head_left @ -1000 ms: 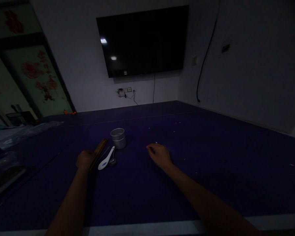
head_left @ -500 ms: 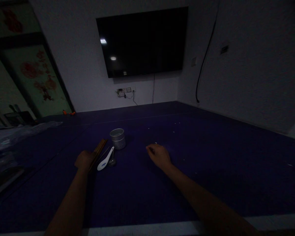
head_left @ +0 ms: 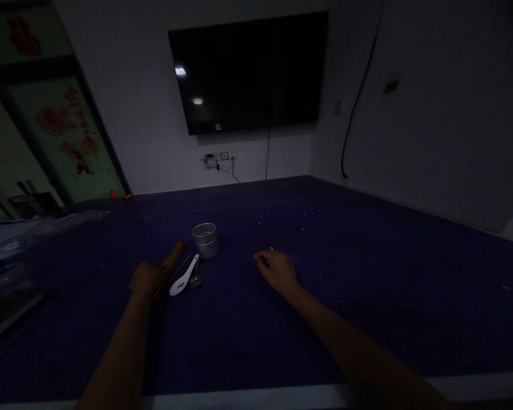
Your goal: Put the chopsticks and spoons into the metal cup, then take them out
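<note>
My left hand (head_left: 146,277) is closed at a bundle of wooden chopsticks (head_left: 174,262) that slants up to the right; its fingertips are mostly hidden. Just right of the bundle lie a thin stick-like utensil (head_left: 182,264), a white ceramic spoon (head_left: 182,282) with a blue mark, and a small metal spoon (head_left: 195,281). A grey metal cup (head_left: 207,246) stands upright behind them. Farther right, my right hand (head_left: 279,272) rests on the blue-purple surface (head_left: 239,336) with its fingers curled in and nothing visible in them.
Small white specks (head_left: 302,229) dot the surface. Clear plastic wrap (head_left: 47,230) and a dark flat object (head_left: 12,313) lie at the left. Orange items (head_left: 120,196) sit by the back wall, below a wall-mounted television (head_left: 252,74). A black cable (head_left: 359,102) hangs at the right.
</note>
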### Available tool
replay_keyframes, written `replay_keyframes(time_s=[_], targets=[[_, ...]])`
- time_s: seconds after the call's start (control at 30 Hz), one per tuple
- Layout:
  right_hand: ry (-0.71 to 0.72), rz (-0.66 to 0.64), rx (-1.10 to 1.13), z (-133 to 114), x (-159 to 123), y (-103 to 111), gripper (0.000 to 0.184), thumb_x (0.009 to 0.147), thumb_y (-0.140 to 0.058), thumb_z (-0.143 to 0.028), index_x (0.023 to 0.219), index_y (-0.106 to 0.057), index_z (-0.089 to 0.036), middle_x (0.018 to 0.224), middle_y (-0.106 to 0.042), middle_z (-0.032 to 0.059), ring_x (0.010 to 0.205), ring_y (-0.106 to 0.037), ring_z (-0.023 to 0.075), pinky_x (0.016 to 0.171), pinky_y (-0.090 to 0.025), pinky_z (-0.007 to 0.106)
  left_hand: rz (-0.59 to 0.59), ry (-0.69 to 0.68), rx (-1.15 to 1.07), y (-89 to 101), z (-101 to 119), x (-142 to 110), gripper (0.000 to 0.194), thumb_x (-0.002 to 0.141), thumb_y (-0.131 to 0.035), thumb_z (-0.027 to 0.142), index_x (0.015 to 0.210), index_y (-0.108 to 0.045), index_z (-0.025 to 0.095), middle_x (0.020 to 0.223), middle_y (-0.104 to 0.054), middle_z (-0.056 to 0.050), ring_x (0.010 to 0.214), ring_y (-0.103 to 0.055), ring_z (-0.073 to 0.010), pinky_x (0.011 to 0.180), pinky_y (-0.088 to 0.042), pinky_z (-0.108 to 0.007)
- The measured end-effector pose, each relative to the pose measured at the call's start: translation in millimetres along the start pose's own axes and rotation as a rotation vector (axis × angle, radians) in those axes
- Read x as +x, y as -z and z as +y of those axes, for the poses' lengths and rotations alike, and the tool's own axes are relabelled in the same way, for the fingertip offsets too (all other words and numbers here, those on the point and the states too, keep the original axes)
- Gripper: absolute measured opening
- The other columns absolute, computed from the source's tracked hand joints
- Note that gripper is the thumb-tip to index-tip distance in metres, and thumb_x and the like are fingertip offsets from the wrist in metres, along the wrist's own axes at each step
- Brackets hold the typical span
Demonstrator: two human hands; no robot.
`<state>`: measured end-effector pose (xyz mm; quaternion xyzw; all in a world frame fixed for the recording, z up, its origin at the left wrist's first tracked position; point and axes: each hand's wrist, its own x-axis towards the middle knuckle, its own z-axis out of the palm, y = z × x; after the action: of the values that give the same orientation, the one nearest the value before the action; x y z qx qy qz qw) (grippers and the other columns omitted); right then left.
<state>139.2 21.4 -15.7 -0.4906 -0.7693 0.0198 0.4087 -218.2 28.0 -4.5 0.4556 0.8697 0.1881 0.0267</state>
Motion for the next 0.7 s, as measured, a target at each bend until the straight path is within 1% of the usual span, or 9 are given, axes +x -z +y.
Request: replay_keyframes(time_s=[0.07, 0.13, 0.3, 0.47, 0.6, 0.67, 0.7], targets=[[0.001, -0.007, -0.001, -0.3, 0.2, 0.6, 0.023, 0.085, -0.046, -0.027, 0.085, -0.068, -0.021, 0.083, -0.070, 0.0033, 0.074, -0.064, 0.0161, 0.065, -0.043, 0.025, -0.054, 0.067, -0.013, 3.1, 3.3, -3.0, 0.041, 0.068, -0.055, 0.050, 0.083, -0.069, 0.014, 0.087, -0.069, -0.020, 0.082, -0.065, -0.0321, 0.060, -0.050, -0.035], [-0.002, -0.010, -0.004, -0.8, 0.2, 0.8, 0.023, 0.085, -0.046, -0.027, 0.084, -0.068, -0.021, 0.082, -0.070, 0.0033, 0.073, -0.064, 0.0161, 0.064, -0.043, 0.025, -0.081, 0.123, -0.028, 5.9, 6.5, -6.4, 0.045, 0.068, -0.054, 0.052, 0.086, -0.068, 0.013, 0.091, -0.068, -0.020, 0.084, -0.065, -0.0319, 0.060, -0.050, -0.035], [-0.008, -0.009, -0.012, -1.9, -0.3, 0.5, 0.024, 0.086, -0.046, -0.027, 0.084, -0.069, -0.021, 0.083, -0.070, 0.0040, 0.075, -0.064, 0.0162, 0.064, -0.043, 0.025, -0.079, 0.208, -0.024, 8.5, 11.3, -11.8, 0.056, 0.068, -0.051, 0.056, 0.094, -0.066, 0.009, 0.097, -0.066, -0.023, 0.087, -0.064, -0.0342, 0.061, -0.051, -0.038], [-0.018, -0.020, -0.018, -1.8, 0.0, 0.8, 0.024, 0.086, -0.046, -0.028, 0.085, -0.069, -0.021, 0.083, -0.070, 0.0040, 0.074, -0.063, 0.0158, 0.065, -0.043, 0.025, -0.067, 0.176, -0.005, 8.6, 11.0, -12.2, 0.059, 0.068, -0.050, 0.057, 0.095, -0.066, 0.007, 0.099, -0.065, -0.025, 0.088, -0.064, -0.0350, 0.061, -0.051, -0.038], [-0.015, -0.021, -0.025, -1.0, -0.1, 0.0, 0.025, 0.086, -0.045, -0.028, 0.086, -0.069, -0.021, 0.082, -0.070, 0.0042, 0.073, -0.063, 0.0159, 0.064, -0.043, 0.025, -0.088, 0.168, -0.011, 14.9, 13.2, -17.1, 0.060, 0.068, -0.051, 0.056, 0.096, -0.065, 0.005, 0.097, -0.066, -0.025, 0.086, -0.064, -0.0339, 0.059, -0.050, -0.036], [-0.011, -0.012, -0.021, -0.5, -0.4, -0.7, 0.025, 0.086, -0.045, -0.028, 0.086, -0.069, -0.021, 0.083, -0.070, 0.0044, 0.074, -0.063, 0.0160, 0.064, -0.043, 0.025, -0.102, 0.155, -0.019, 19.9, 15.3, -20.6, 0.059, 0.067, -0.051, 0.058, 0.090, -0.067, 0.006, 0.093, -0.066, -0.024, 0.084, -0.064, -0.0337, 0.059, -0.049, -0.035], [-0.010, -0.009, -0.017, -0.2, -0.5, -0.9, 0.025, 0.086, -0.045, -0.028, 0.085, -0.069, -0.021, 0.082, -0.070, 0.0043, 0.074, -0.063, 0.0160, 0.064, -0.043, 0.025, -0.090, 0.117, -0.026, 22.2, 16.3, -22.3, 0.058, 0.067, -0.051, 0.060, 0.085, -0.067, 0.007, 0.090, -0.067, -0.024, 0.082, -0.064, -0.0340, 0.058, -0.048, -0.035]])
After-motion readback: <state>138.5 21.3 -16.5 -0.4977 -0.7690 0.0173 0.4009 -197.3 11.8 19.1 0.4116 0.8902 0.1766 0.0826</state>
